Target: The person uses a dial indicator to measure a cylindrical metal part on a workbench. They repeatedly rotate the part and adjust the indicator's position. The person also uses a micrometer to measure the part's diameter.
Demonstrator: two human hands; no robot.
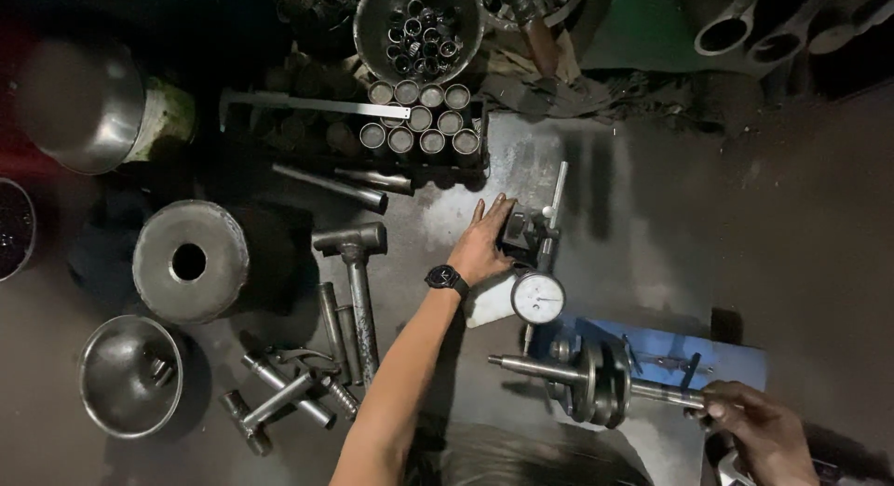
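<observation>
Hammer (357, 272) blocks left; right seemingly open.

The left hand (482, 242) reaches forward on an extended bare arm, fingers together, palm down. The right hand (759, 430) sits low, seemingly curled shut.

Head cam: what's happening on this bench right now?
A person works at a dark metal bench. The left hand, with a black wristwatch, rests on the base of a dial gauge stand; the round white dial gauge sits just below it. The right hand grips the right end of a crankshaft lying on a blue support. A hammer lies to the left.
</observation>
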